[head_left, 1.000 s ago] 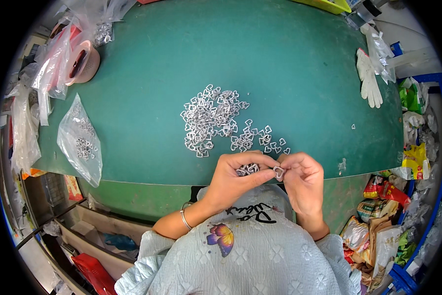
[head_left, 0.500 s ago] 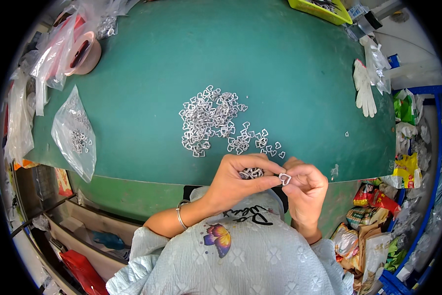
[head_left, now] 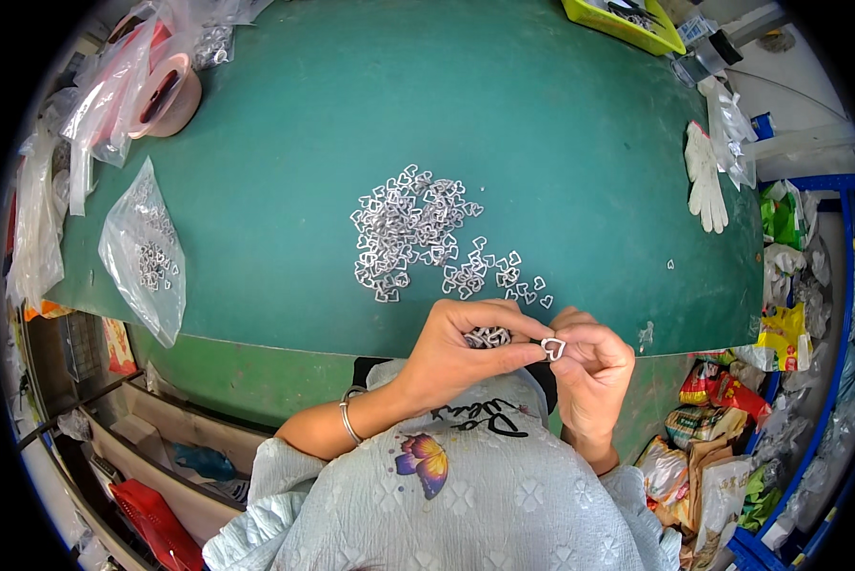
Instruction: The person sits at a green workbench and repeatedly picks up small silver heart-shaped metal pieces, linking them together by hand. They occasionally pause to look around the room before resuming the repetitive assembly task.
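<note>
At the table's front edge, my left hand (head_left: 461, 335) curls round several small silver heart-shaped rings (head_left: 487, 337). Its thumb and forefinger tips also reach a single heart ring (head_left: 553, 349) at the right. My right hand (head_left: 594, 366) pinches that same ring between thumb and forefinger, so both hands meet on it. Just beyond the hands, a heap of like heart rings (head_left: 404, 228) lies on the green table (head_left: 561, 133). A smaller loose cluster (head_left: 475, 271) trails from the heap toward my hands.
A clear plastic bag (head_left: 147, 252) with more small metal pieces lies at the left. Behind it stands a pink bowl (head_left: 175, 109). A yellow tray (head_left: 637, 24) is at the far right, with a white glove (head_left: 704, 181) nearer. Stuffed bags (head_left: 708, 409) fill the floor at right.
Both hands hold nearly the same place, still pinching the heart ring, which has turned slightly between the fingertips. The view has shifted a little.
</note>
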### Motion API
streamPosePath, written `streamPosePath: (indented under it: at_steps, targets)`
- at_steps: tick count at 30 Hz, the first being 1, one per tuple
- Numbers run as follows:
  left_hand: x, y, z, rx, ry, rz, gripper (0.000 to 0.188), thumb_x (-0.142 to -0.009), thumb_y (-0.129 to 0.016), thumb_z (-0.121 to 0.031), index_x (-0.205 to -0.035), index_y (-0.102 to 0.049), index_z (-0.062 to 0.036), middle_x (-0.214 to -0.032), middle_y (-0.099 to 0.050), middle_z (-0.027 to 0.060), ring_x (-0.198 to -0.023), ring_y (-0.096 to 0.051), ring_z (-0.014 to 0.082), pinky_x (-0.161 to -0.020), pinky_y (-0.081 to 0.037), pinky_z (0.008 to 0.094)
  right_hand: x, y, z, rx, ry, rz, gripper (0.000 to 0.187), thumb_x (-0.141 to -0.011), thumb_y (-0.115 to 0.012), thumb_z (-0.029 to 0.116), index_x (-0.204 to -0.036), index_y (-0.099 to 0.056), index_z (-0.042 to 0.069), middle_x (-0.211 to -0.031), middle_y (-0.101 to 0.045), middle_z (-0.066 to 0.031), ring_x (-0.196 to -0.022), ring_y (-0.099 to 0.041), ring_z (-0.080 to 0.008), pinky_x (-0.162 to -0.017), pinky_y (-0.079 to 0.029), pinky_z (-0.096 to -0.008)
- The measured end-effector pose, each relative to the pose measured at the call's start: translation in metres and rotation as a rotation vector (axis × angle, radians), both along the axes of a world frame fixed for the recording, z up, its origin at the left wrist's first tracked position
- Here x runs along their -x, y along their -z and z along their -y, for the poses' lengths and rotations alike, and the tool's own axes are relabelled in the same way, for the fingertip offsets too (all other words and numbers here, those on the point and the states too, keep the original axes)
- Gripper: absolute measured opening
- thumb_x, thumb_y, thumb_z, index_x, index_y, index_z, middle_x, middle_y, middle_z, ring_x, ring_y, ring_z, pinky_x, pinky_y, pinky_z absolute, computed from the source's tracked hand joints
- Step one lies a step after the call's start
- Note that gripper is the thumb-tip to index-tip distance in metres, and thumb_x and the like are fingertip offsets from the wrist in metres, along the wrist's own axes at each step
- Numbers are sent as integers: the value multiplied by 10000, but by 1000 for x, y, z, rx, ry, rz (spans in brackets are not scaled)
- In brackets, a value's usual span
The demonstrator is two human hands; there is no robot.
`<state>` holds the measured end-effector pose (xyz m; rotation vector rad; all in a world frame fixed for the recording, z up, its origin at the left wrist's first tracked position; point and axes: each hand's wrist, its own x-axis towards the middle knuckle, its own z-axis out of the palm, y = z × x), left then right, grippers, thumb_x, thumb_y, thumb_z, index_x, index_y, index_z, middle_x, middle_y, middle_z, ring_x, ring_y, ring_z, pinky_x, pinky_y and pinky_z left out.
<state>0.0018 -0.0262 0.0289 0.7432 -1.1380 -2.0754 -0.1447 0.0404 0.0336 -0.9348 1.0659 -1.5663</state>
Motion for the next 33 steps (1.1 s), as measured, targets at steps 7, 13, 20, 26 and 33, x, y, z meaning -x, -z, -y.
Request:
streamPosePath:
  at_steps: [7, 13, 20, 26, 33]
  targets:
    - [0, 1, -1, 0, 3, -2, 119, -719, -667, 21, -837, -672, 11, -735, -611, 67, -674, -519, 91, -596, -399, 224, -1, -1, -1, 3, 4, 11, 186, -724, -675, -31, -885, -589, -67, -826, -583, -117, -750, -514, -166, -662, -423, -274]
    - [0, 3, -2, 1, 2, -11, 118, -729, -661, 13, -847, -668, 12, -746, -617, 61, -687, -521, 90, -613, -402, 228, -1, -1, -2, 0, 18, -20, 205, -734, -669, -26, -918, -591, -74, -866, -578, -123, -773, -512, -165, -686, -421, -274]
    - [0, 4, -3, -33, 13, -21, 115, -738, -653, 16, -852, -664, 14, -764, -622, 62, -690, -519, 85, -612, -398, 220, 0, 1, -2, 25, -9, -38, 223, -749, -657, -18, -956, -596, -76, -883, -574, -125, -786, -508, -166, -701, -416, -276]
    - [1, 3, -3, -36, 12, -10, 110, -739, -650, 16, -848, -663, 9, -762, -616, 57, -688, -512, 82, -611, -393, 216, 1, 0, -1, 17, -16, -70, 221, -750, -657, -7, -953, -604, -76, -871, -558, -117, -784, -501, -163, -698, -412, -271]
    - [2, 7, -6, -7, -38, -35, 99, -747, -641, 13, -845, -659, 9, -748, -606, 47, -682, -500, 79, -617, -386, 226, 0, -1, -1, 25, -35, -111, 197, -779, -626, 4, -957, -604, -78, -893, -542, -114, -793, -490, -156, -694, -402, -254]
